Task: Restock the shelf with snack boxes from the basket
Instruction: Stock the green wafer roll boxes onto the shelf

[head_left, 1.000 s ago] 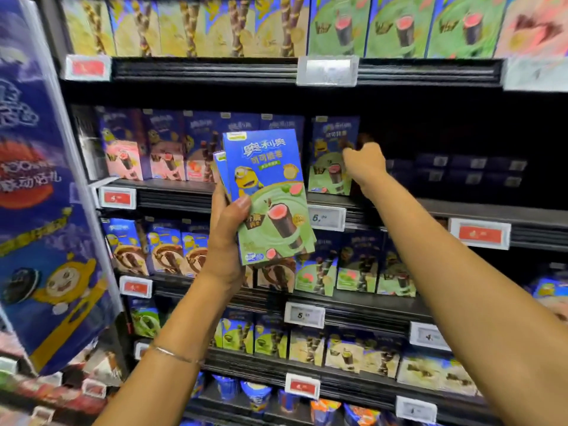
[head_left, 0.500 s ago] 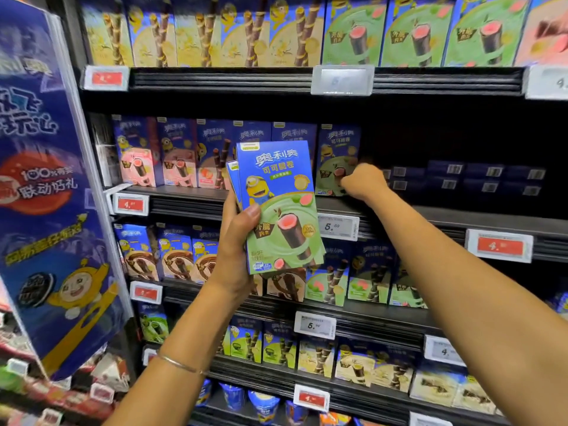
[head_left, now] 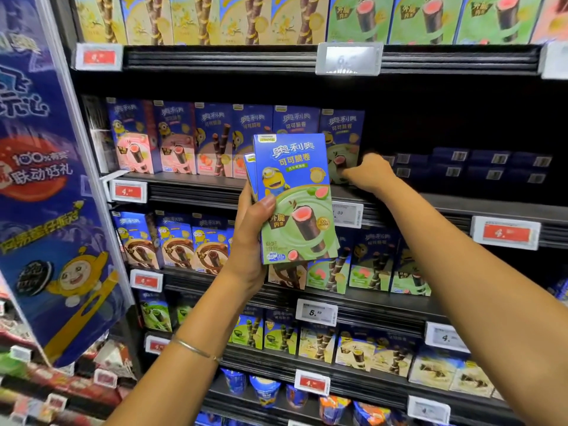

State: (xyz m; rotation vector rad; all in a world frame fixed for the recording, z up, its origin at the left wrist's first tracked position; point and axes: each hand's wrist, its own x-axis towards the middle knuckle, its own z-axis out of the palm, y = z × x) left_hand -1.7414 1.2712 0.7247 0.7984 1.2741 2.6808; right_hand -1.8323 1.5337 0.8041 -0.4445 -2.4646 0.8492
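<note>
My left hand (head_left: pixel 250 238) grips a small stack of blue-and-green snack boxes (head_left: pixel 296 204) upright in front of the shelves; a second box edge shows behind the front one. My right hand (head_left: pixel 370 173) reaches onto the second shelf (head_left: pixel 196 189) and grips the lower right edge of a matching green snack box on the shelf (head_left: pixel 342 142), which stands at the right end of the row. The fingers of that hand are curled and partly hidden behind the box. The basket is out of view.
Right of the shelved green box, dark blue boxes (head_left: pixel 470 164) lie flat at the back, with a dark gap in front of them. Price tags (head_left: pixel 507 232) line the shelf edges. A tall blue promotional banner (head_left: pixel 46 192) stands at the left. Lower shelves hold more snack boxes.
My right hand has dropped from the top of the shelved green box to its lower right edge. My left hand keeps holding its stack; the camera has tilted slightly.
</note>
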